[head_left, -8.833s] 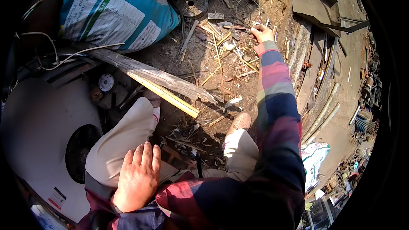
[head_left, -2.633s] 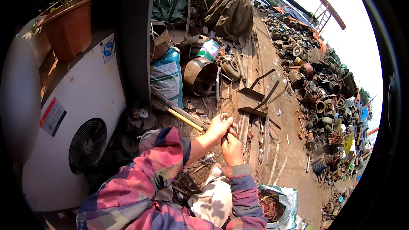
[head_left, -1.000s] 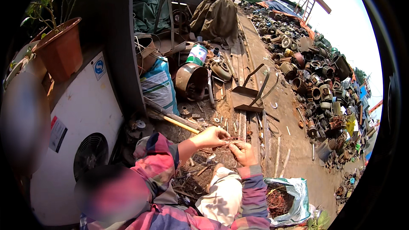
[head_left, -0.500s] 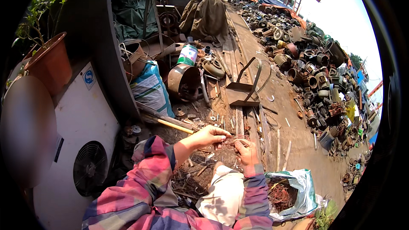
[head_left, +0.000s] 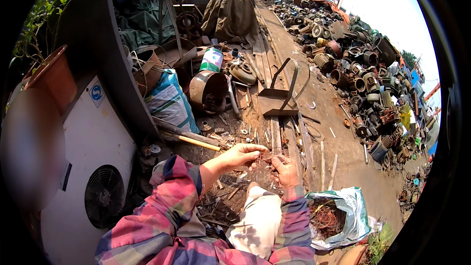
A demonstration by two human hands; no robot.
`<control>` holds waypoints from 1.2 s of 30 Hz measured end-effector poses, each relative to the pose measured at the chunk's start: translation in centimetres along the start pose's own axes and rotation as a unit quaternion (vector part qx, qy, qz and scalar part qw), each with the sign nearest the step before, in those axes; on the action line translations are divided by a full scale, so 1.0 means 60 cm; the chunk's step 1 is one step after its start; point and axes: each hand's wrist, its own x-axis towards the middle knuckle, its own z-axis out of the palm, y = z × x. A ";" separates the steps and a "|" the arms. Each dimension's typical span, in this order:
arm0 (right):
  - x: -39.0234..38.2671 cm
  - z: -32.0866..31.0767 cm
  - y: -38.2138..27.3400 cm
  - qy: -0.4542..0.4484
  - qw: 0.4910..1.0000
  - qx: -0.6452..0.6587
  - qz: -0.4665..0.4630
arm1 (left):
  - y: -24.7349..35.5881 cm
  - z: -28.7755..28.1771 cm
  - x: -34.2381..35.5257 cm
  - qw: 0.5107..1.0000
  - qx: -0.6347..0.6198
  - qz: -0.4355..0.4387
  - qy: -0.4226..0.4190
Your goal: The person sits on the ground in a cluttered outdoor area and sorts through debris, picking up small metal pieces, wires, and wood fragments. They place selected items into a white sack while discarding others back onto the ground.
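In front of my knee, a small tangle of thin reddish copper wire stretches between my two hands. My left hand pinches its left side with thumb and fingers. On the other side my right hand grips the wire, knuckles up and fingers closed. Which strands each hand holds is too fine to make out. Beside my right forearm stands an open white and green woven sack, with a heap of similar reddish wire inside.
A metal stand with a curved handle sits ahead on planks. To the left are a rusty drum, a blue and white sack, a yellow-handled pole and a white fan unit. Scrap motors are piled right.
My hands have shifted slightly, and more of the wire tangle shows between them. The view has turned a little, so the surroundings sit slightly farther left.
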 end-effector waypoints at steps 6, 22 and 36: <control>-0.036 -0.134 0.054 0.206 0.944 0.172 -0.193 | -0.004 -0.027 0.017 0.992 0.026 -0.001 0.123; -0.377 -0.583 0.301 0.642 0.765 -0.043 -0.025 | -0.018 -0.064 -0.014 0.965 0.194 -0.024 0.178; -0.362 -0.577 0.243 0.343 0.561 -0.576 0.485 | -0.024 -0.085 -0.050 0.933 0.291 -0.070 0.198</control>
